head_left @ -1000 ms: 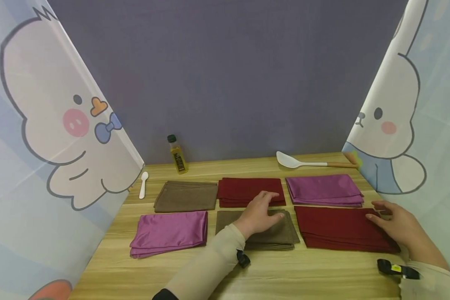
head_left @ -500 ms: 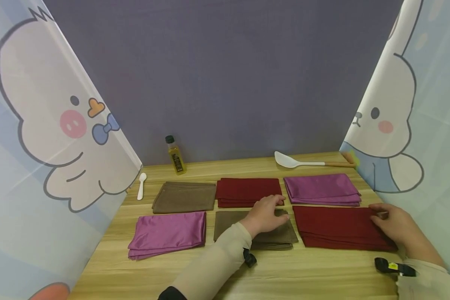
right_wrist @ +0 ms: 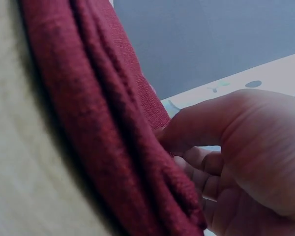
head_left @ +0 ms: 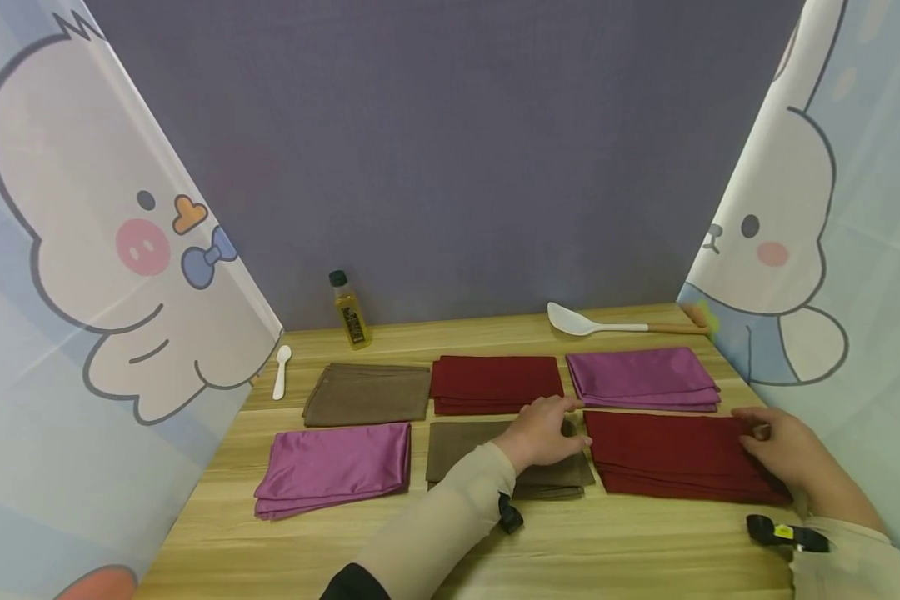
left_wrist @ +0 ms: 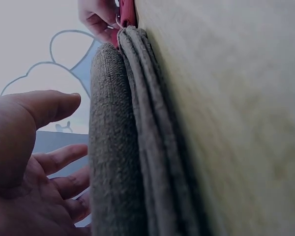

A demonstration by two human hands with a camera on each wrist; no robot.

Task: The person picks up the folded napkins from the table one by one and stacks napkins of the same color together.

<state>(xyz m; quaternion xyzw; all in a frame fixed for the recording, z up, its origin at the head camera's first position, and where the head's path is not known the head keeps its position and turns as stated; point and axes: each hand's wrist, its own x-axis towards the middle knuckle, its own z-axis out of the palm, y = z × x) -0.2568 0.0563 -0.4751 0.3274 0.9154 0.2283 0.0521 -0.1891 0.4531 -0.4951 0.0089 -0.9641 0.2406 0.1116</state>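
Note:
A folded dark red cloth (head_left: 667, 454) lies at the front right of the table. My right hand (head_left: 783, 454) pinches its right end; in the right wrist view the thumb (right_wrist: 196, 125) presses on the fabric, with the other fingers curled close behind it. My left hand (head_left: 543, 437) hovers over a folded brown cloth (head_left: 468, 446), thumb and fingers spread apart and holding nothing. Its fingertips are by the left edge of the red cloth. From the left wrist, the brown cloth's layered edge (left_wrist: 152, 128) shows beside the open palm.
Behind lie another brown cloth (head_left: 371, 394), a second red cloth (head_left: 498, 383) and a purple cloth (head_left: 641, 379). Another purple cloth (head_left: 337, 467) is front left. A small white spoon (head_left: 281, 372), an oil bottle (head_left: 351, 317) and a white ladle with wooden handle (head_left: 592, 323) stand or lie farther back.
My left hand has slid rightward across the brown cloth to the red cloth's left edge. The right hand's fingers have come down and drawn together on the red cloth's right end.

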